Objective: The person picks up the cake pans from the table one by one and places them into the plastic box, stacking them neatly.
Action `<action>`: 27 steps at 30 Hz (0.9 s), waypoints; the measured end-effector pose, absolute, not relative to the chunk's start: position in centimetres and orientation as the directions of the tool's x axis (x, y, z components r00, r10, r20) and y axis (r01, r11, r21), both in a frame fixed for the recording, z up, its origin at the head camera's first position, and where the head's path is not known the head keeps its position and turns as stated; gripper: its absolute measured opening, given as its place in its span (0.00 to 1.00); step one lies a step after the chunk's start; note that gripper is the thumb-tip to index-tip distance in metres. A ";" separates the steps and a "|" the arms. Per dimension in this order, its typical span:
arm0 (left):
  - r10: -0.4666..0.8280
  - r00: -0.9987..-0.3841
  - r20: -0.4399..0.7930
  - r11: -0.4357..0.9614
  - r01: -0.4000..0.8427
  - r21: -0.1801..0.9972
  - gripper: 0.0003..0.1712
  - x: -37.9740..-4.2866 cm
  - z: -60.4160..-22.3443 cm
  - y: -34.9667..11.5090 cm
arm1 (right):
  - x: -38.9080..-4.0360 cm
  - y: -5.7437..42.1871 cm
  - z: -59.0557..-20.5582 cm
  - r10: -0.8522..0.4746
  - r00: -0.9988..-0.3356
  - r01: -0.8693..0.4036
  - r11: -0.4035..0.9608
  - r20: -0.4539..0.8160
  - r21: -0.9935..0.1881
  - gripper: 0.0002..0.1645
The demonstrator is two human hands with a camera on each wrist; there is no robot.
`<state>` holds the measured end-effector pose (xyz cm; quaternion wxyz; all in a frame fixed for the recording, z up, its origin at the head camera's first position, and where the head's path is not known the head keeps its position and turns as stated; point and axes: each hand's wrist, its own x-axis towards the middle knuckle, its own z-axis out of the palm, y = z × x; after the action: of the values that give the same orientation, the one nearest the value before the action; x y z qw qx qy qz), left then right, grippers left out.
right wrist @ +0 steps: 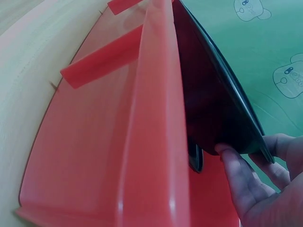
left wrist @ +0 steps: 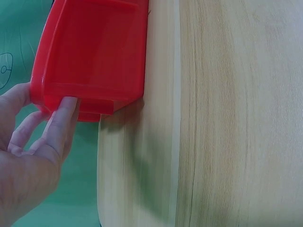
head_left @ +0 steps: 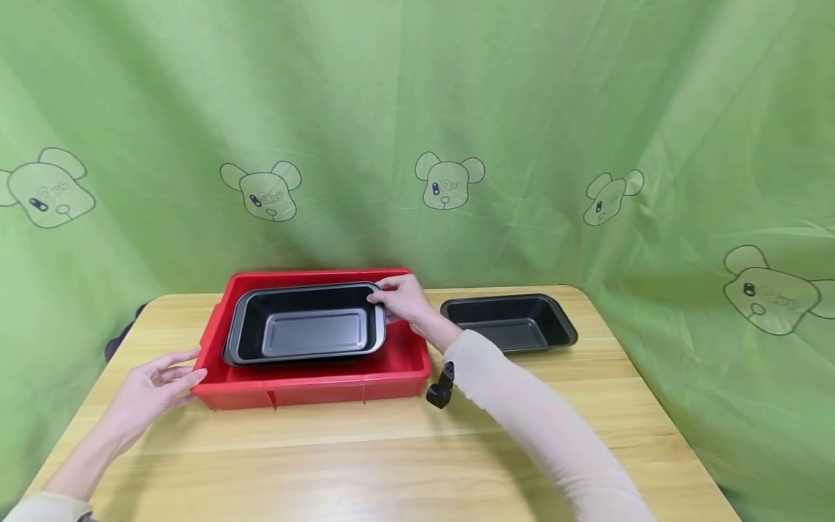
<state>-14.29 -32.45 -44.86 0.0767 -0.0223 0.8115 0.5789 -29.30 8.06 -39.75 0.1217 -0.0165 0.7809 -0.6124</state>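
A black loaf pan (head_left: pixel 316 332) sits over the red plastic bin (head_left: pixel 313 392). My right hand (head_left: pixel 404 299) pinches the pan's right end at the rim, thumb on top. In the right wrist view the held pan (right wrist: pixel 218 109) slants upward, and the dark edge of a second loaf pan (right wrist: pixel 194 158) shows beneath it inside the bin. At the bin's near left corner, my left hand (head_left: pixel 153 384) grips the rim. Seen from the left wrist, its fingers (left wrist: pixel 61 124) lie against the bin's end wall, just under the lip.
Another black loaf pan (head_left: pixel 522 337) stands on the wooden table (head_left: pixel 365 464), right of the bin. A green curtain (head_left: pixel 365 87) printed with bear heads hangs close behind the table and along its sides. A small black device (head_left: pixel 440 391) hangs by the right sleeve.
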 end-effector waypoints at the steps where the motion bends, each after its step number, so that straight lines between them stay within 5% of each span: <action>1: 0.054 -0.987 -0.151 0.329 -0.126 0.936 0.39 -14.3 -44.8 -32.5 | -29.3 8.0 -39.8 -0.177 -0.969 0.124 0.249 -0.171 -0.961 0.17; 27: 0.030 -0.981 -0.193 0.363 -0.169 0.916 0.42 -14.3 -44.7 -32.3 | -29.5 7.1 -41.7 -0.160 -0.961 0.174 0.283 -0.225 -0.943 0.16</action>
<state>-14.27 -32.34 -44.69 0.0884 -0.0425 0.8206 0.5630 -29.54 7.07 -41.66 0.1396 0.0044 0.7887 -0.5987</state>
